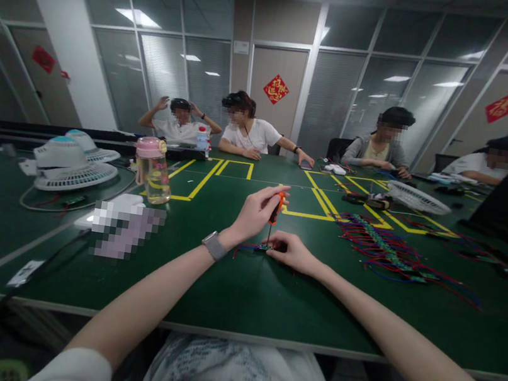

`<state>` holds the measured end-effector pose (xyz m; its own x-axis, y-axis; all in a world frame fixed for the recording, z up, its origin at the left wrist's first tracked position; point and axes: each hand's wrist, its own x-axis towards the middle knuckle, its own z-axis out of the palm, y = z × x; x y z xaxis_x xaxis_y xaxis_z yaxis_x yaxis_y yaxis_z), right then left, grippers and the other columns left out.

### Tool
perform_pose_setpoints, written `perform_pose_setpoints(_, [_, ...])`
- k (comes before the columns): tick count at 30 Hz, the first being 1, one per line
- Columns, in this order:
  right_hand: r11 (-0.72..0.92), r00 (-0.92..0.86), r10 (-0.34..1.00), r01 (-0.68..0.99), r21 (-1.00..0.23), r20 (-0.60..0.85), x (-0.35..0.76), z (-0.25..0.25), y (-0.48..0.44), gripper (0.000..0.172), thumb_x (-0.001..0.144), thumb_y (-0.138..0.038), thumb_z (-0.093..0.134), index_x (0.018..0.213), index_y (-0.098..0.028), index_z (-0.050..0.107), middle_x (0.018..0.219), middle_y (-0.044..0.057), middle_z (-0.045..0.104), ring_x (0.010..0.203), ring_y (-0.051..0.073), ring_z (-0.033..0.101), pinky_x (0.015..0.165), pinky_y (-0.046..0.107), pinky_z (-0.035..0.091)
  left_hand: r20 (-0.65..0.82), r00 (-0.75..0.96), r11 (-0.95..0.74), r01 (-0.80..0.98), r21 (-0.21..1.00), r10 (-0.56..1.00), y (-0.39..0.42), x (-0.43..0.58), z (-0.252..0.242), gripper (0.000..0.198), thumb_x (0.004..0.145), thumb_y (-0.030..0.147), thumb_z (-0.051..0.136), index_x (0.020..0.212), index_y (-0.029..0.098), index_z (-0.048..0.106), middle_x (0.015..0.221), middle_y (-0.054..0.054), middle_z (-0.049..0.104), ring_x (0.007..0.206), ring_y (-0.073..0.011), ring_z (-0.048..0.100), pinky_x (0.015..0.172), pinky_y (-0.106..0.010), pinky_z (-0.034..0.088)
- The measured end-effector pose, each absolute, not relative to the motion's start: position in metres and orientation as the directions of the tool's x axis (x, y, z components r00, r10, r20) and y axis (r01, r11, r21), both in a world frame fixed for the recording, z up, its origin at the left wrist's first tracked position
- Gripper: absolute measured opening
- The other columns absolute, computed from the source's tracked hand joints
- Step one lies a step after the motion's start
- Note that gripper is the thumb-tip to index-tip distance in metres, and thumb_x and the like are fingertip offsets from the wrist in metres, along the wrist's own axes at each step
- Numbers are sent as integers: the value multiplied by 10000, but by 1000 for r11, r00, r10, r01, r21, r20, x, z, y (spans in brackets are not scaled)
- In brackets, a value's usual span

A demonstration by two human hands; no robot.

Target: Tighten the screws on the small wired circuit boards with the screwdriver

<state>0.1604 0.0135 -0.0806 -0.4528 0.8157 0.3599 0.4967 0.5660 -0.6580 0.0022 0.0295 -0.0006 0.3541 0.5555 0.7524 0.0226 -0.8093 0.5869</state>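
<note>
Our left hand [255,213] has its fingers clamped on an upright screwdriver [275,211], whose shaft runs down to a small circuit board [264,248] on the counter [201,291], below those fingers; our right hand [293,252] pinches the board's right end between its fingers. From the pink-lidded bottle [156,173], we have green surface across to our watch [214,246], then more rightward towards the wired boards [384,245]; the near edge [260,340] passes beneath our forearms [163,285].

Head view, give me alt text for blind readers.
The left hand holds an orange-and-black screwdriver upright over a small circuit board, which the right hand touches, on a green table; more wired boards lie to the right.
</note>
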Motion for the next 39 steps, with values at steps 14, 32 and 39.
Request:
perform_pose_setpoints(14, [574,-408,818,523,-630,406,163,-83,13,89,734,-219,650,797,-161,674,750,21,608,655,133,553,628,262,464,725,262,-750,-5,661,637,27,5,-3,274,865,341,550,1074,200,655,949,-52,619,819,-135,610,735,-255,500])
perform_pose_setpoints(32, [573,-415,817,515,-637,400,167,-82,16,132,764,-231,633,849,-151,695,804,41,626,651,127,556,628,263,460,755,202,-777,50,628,623,33,6,-9,302,908,294,474,1165,239,622,1135,-67,535,973,-135,568,872,-265,468])
perform_pose_setpoints(39, [541,-374,840,522,-659,393,164,-82,14,130,741,-219,637,852,-156,660,705,10,611,640,133,552,620,262,459,755,178,-770,28,638,631,35,5,-11,313,846,313,581,1143,239,642,972,-39,574,823,-109,573,760,-228,497])
